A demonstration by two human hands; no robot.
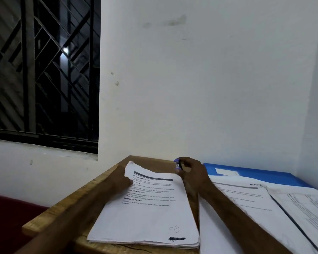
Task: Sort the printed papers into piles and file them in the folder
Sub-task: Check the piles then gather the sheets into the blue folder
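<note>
Head view, and front and centre is the stack of printed papers point(147, 213), lying flat on the wooden table point(62, 208) with its near edge at the table's front lip. It's several sheets thick, and the layers show slightly fanned along the near edge. The top sheet is white with black type: a dark grey banner across the head, then bold headings, among them "TASK DESCRIPTION" and "REQUIRED PROPS". Low on the right there's a handwritten "F" and a circled 1, with a black scribble just under it. The far left corner curls up off the pile.

The left hand point(120, 178) is at that far left edge, with the thumb down on the top sheet and the fingers tucked out of sight behind the paper, pinching the stack. The right hand point(193, 173) sits at the far right corner, fingers curled round what looks like a purple mini stapler point(177, 165), though it's blurred; I can't tell whether it touches the paper.

Just beside the stack on the right lies a 2nd pile of printed sheets point(242, 198), and a 3rd pile point(305, 204) overlaps it at the frame's edge. Behind those 2, against the white wall point(191, 88), lies the blue folder point(255, 176), closed and flat, with a pale label on its cover. A dark grilled window point(44, 70) fills the upper left.
</note>
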